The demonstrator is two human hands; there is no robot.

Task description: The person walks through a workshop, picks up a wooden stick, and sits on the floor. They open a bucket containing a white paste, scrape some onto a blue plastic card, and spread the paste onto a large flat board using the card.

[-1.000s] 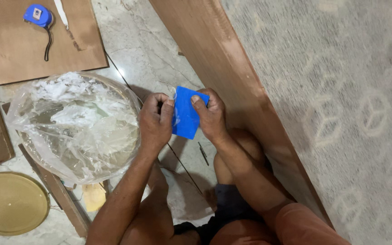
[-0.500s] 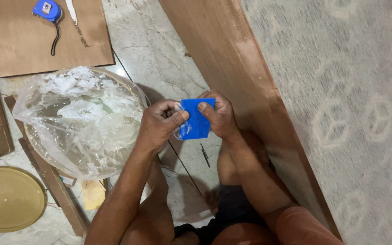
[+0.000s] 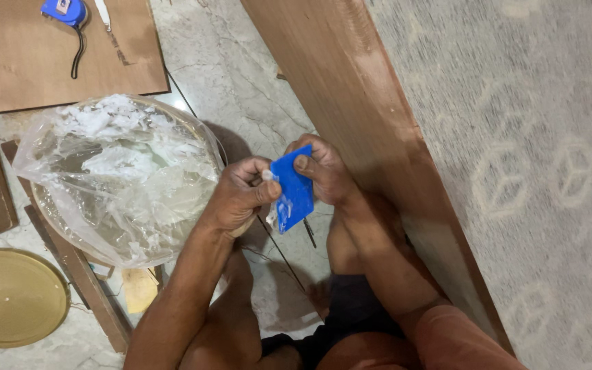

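Both hands are now sitting lower and nearer to the wooden board (image 3: 351, 103) than before. Left hand (image 3: 241, 195) and right hand (image 3: 323, 171) are pinching the blue plastic scraper (image 3: 294, 192) between them, their fingers closed on it and partly hiding it; white paste is sticking on its edge.

Left hand (image 3: 241, 195) curling into loose fist, thumb pressing forward. Right hand (image 3: 327, 171) pinching with thumb and fingers. Both forearms reaching forward, hands nearly meeting.
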